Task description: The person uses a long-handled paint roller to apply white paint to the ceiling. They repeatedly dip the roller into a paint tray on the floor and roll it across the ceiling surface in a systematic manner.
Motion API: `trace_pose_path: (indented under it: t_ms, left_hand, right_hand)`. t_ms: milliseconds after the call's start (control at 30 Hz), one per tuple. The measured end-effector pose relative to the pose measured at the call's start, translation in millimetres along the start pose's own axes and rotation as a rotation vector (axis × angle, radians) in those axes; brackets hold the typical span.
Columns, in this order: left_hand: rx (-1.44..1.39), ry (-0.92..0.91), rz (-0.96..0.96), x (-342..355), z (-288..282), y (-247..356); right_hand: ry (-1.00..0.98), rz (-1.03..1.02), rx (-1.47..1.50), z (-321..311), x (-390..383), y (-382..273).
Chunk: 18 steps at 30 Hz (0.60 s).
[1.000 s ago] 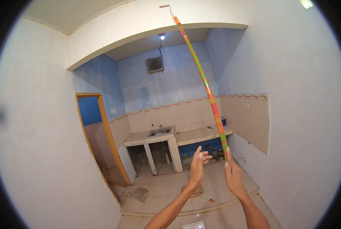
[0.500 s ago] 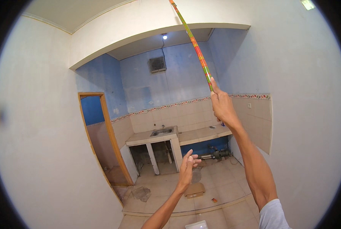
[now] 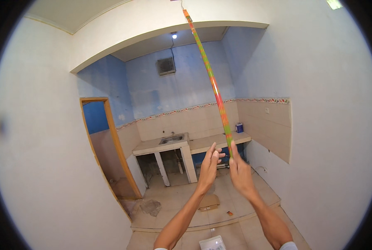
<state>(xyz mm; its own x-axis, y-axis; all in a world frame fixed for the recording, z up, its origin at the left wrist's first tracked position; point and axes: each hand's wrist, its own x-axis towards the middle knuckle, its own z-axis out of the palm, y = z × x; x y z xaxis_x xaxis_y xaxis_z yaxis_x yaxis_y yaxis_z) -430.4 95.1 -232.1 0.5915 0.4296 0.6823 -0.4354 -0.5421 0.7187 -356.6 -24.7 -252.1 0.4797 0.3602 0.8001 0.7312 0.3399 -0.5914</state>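
My right hand [image 3: 241, 173] is closed around the lower end of a long paint roller pole [image 3: 213, 83], patterned in red, orange and green. The pole slants up and slightly left across the white beam. A thin bent wire [image 3: 182, 5] comes out of its tip; the roller end is almost wholly cut off by the upper edge. My left hand [image 3: 210, 168] is held just left of the pole's lower end, fingers apart and stretched upward, with nothing in it. A small gap shows between those fingers and the pole.
A white beam [image 3: 165, 35] crosses above a blue-walled kitchen nook. There, a tiled counter [image 3: 152, 146] has a sink [image 3: 172, 139] and a dark blue can [image 3: 239, 127]. A flat cardboard piece [image 3: 209, 203] lies on the raised floor; a white tray [image 3: 213, 243] is below the step.
My right hand has come down with the pole, bringing its tip and wire into view. My left hand has risen slightly and is now close beside the right. The view has shifted a little.
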Motion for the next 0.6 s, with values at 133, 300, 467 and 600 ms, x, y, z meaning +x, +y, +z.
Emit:
trace_pose_path:
  t_ms: [133,300,467,600]
  left_hand:
    - [0.006,-0.029,0.02,23.7,24.2,-11.6]
    - [-0.037,-0.043,-0.021,23.3,34.3,-18.8]
    - [-0.059,-0.048,-0.135,15.6,35.7,-35.7]
    - [-0.109,-0.074,-0.125,10.1,40.5,-48.9]
  right_hand:
    - [-0.07,0.126,-0.071,-4.2,-82.9,29.1]
    - [-0.161,0.199,-0.154,-1.5,-174.8,56.3]
    - [-0.125,0.23,-0.159,1.3,-257.2,87.1]
    - [-0.056,0.217,-0.089,-2.9,-288.0,95.9]
